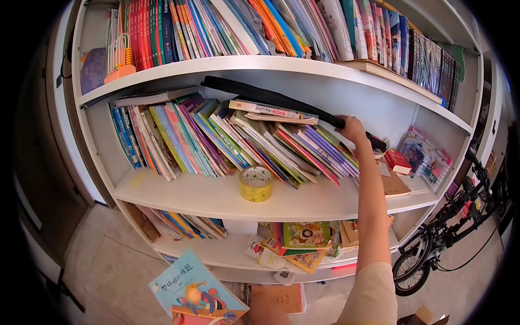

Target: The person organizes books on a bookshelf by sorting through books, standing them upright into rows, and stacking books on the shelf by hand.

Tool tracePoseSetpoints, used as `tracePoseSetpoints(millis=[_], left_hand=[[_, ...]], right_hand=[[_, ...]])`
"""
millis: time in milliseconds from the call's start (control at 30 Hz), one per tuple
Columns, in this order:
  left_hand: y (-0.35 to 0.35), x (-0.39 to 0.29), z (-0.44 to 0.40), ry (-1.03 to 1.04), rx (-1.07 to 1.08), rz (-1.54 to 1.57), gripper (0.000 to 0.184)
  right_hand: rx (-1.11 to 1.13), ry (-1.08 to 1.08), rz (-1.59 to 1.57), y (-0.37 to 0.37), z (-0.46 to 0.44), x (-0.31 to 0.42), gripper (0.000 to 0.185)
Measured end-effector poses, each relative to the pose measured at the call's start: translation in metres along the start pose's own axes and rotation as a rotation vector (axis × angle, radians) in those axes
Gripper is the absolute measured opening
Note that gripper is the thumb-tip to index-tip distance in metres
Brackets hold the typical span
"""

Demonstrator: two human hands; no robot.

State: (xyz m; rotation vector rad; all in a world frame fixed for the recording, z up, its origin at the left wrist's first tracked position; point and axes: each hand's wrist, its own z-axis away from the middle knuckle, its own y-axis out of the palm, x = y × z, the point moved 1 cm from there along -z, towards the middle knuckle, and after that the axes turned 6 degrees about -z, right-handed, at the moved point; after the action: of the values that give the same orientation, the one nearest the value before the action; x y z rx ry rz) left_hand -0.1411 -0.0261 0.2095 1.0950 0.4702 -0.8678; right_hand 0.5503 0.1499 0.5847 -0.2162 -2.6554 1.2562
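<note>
My right hand [353, 130] reaches onto the middle shelf, its fingers closed around a long, narrow black bag [260, 93]. This bag slants across the tops of leaning books [238, 142] and dips towards the right. Under its middle, a thick white-spined book [273, 111] lies flat on the row. Low in the view, my left hand [177, 318] grips a light-blue picture book [196, 290] by its lower edge; most of that hand is hidden behind the cover.
A yellow tape roll [256, 184] sits at the middle shelf's front. A red box-like book [397, 162] and a clear pouch [425, 154] stand at the right. Loose books [307, 236] pile on the lower shelf. A folded bicycle [439, 227] stands right of the bookcase.
</note>
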Motion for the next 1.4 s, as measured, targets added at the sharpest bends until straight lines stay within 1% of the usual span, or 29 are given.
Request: tracePoseSetpoints(millis=[100, 200, 233, 400, 500, 600, 633, 700, 767, 800, 833, 867, 900, 1000, 1033, 1067, 1100, 1133, 1167, 1200, 1233, 1267, 1333, 1367, 1400], left_hand=[[0.003, -0.005, 0.01, -0.027, -0.032, 0.008, 0.046], [0.003, -0.01, 0.019, -0.052, -0.062, 0.008, 0.045], [0.004, -0.011, 0.021, -0.057, -0.072, 0.007, 0.045], [0.011, -0.022, 0.035, -0.091, -0.096, -0.002, 0.044], [0.012, -0.027, 0.034, -0.098, -0.066, -0.051, 0.046], [0.016, -0.026, 0.025, -0.097, -0.001, -0.109, 0.047], [0.016, -0.026, 0.022, -0.102, 0.025, -0.128, 0.048], [0.019, -0.027, 0.02, -0.117, 0.076, -0.184, 0.049], [0.031, -0.036, 0.024, -0.167, 0.1, -0.243, 0.05], [0.04, -0.037, 0.024, -0.199, 0.121, -0.274, 0.051], [0.052, -0.037, 0.029, -0.222, 0.12, -0.323, 0.051], [0.065, -0.038, 0.035, -0.245, 0.12, -0.372, 0.052], [0.073, -0.037, 0.035, -0.247, 0.124, -0.418, 0.053], [0.059, -0.022, 0.0, -0.258, 0.275, -0.552, 0.05], [0.062, -0.016, -0.001, -0.269, 0.305, -0.57, 0.05], [0.07, -0.012, 0.0, -0.282, 0.329, -0.589, 0.05], [0.076, -0.007, 0.0, -0.291, 0.353, -0.604, 0.05], [0.077, -0.002, -0.003, -0.308, 0.355, -0.629, 0.05], [0.078, 0.005, -0.007, -0.325, 0.355, -0.647, 0.05], [0.078, 0.009, -0.008, -0.347, 0.349, -0.662, 0.05], [0.082, 0.013, -0.007, -0.358, 0.368, -0.697, 0.05], [0.086, 0.018, -0.006, -0.365, 0.387, -0.727, 0.049], [0.087, 0.023, -0.008, -0.408, 0.388, -0.742, 0.048], [0.084, 0.028, -0.014, -0.444, 0.376, -0.728, 0.048], [0.081, 0.028, -0.015, -0.479, 0.357, -0.719, 0.047]], right_hand=[[-0.076, -0.075, 0.179, 0.005, -0.006, -0.007, 0.04], [-0.242, -0.149, 0.187, -0.009, -0.001, 0.003, 0.033], [-0.364, -0.246, 0.156, -0.027, 0.013, 0.024, 0.029], [-0.437, -0.285, 0.288, -0.085, 0.047, 0.068, 0.028], [-0.508, -0.267, 0.398, -0.118, 0.096, 0.089, 0.024], [-0.618, -0.282, 0.599, -0.147, 0.167, 0.099, 0.024], [-0.657, -0.242, 0.669, -0.156, 0.194, 0.097, 0.024], [-0.694, -0.186, 0.757, -0.177, 0.256, 0.097, 0.027], [-0.625, -0.076, 0.813, -0.201, 0.32, 0.101, 0.034], [-0.623, -0.077, 0.839, -0.214, 0.353, 0.1, 0.043], [-0.561, 0.047, 0.832, -0.23, 0.386, 0.113, 0.046], [-0.542, 0.129, 0.84, -0.238, 0.424, 0.116, 0.046], [-0.496, 0.264, 0.793, -0.241, 0.467, 0.122, 0.044], [-0.494, 0.562, 0.65, -0.218, 0.603, 0.135, 0.04], [-0.478, 0.749, 0.605, -0.208, 0.655, 0.142, 0.033], [-0.454, 0.864, 0.634, -0.191, 0.721, 0.147, 0.02], [-0.388, 1.162, 0.539, -0.18, 0.744, 0.171, 0.01], [-0.44, 1.27, 0.467, -0.158, 0.795, 0.183, 0.014], [-0.477, 1.428, 0.39, -0.133, 0.845, 0.197, 0.022], [-0.454, 1.541, 0.399, -0.116, 0.879, 0.221, 0.029], [-0.401, 1.731, 0.406, -0.097, 0.902, 0.244, 0.031], [-0.46, 1.812, 0.357, -0.07, 0.943, 0.267, 0.031], [-0.452, 2.018, 0.415, -0.037, 0.971, 0.315, 0.033], [-0.452, 2.145, 0.357, -0.013, 1.001, 0.339, 0.034], [-0.411, 2.256, 0.435, -0.004, 0.986, 0.359, 0.035]])
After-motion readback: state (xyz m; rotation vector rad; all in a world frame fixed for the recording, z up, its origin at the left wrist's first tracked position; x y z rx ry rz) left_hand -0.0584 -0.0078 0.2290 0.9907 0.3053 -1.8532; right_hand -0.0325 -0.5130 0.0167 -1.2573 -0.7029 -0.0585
